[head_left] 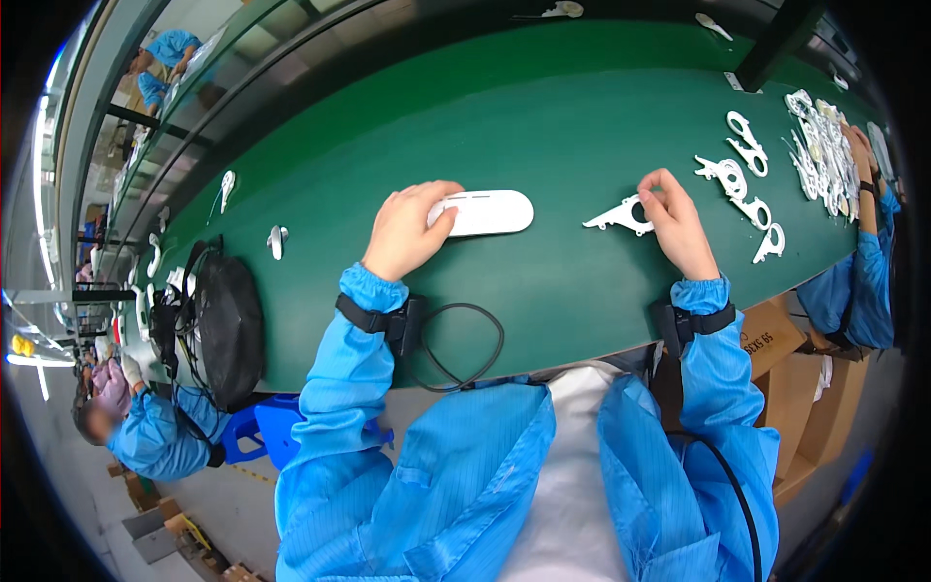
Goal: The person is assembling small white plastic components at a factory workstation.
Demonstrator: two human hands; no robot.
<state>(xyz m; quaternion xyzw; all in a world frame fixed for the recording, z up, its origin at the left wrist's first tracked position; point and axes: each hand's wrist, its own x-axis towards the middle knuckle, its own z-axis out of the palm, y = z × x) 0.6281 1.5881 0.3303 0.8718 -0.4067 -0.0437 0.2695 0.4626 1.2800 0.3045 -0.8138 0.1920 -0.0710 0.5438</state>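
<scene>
My left hand [407, 228] is closed round the left end of a long white plastic housing [497, 212] with rounded ends. The housing rests flat on the green table [553, 126] or just above it; I cannot tell which. To the right, my right hand [677, 221] pinches a small white plastic bracket [615, 218] between thumb and forefinger. This bracket has a pointed, toothed end turned left and a ring whose dark opening faces up. A gap of bare table separates it from the housing.
Several ring-shaped white parts [723, 176] lie right of my right hand, before a heap of similar parts [824, 155] where a co-worker's hand [859, 153] reaches. A black bag [230, 325] stands at left. A dark post [779, 44] rises at the far right.
</scene>
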